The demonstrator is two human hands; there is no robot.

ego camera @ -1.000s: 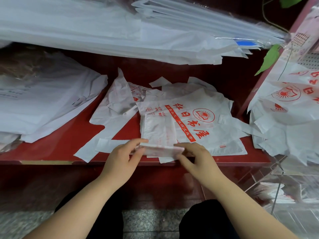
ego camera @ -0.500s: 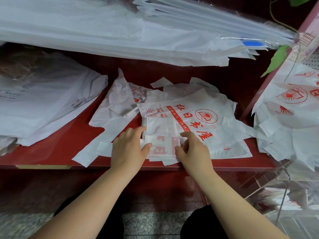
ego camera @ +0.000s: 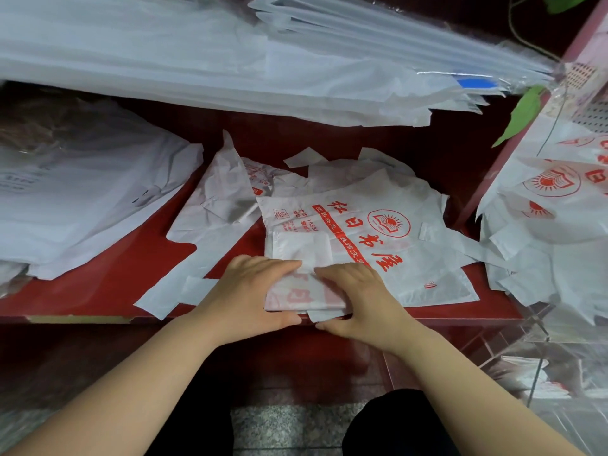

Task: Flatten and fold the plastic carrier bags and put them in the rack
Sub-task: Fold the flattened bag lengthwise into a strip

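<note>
A small white carrier bag with red print, folded into a thick strip (ego camera: 302,295), lies at the front edge of the red shelf (ego camera: 98,291). My left hand (ego camera: 250,291) lies flat on its left end, fingers straight, thumb along the front edge. On its right end my right hand (ego camera: 360,299) presses the same way. The bag's unfolded part (ego camera: 301,246) sticks out beyond my fingertips. It rests on a flat white bag printed with a red logo (ego camera: 390,225). A clear rack (ego camera: 539,373) holding folded bags stands at the lower right.
A crumpled white bag (ego camera: 217,209) lies left of the printed one. A stack of white bags (ego camera: 82,192) fills the shelf's left side, and long white bags (ego camera: 230,60) overhang from above. More printed bags (ego camera: 559,209) pile up at the right, under a green leaf (ego camera: 523,116).
The strip has been folded over away from me, up the bag. Both hands moved forward with it and now press flat on the thicker bundle.
</note>
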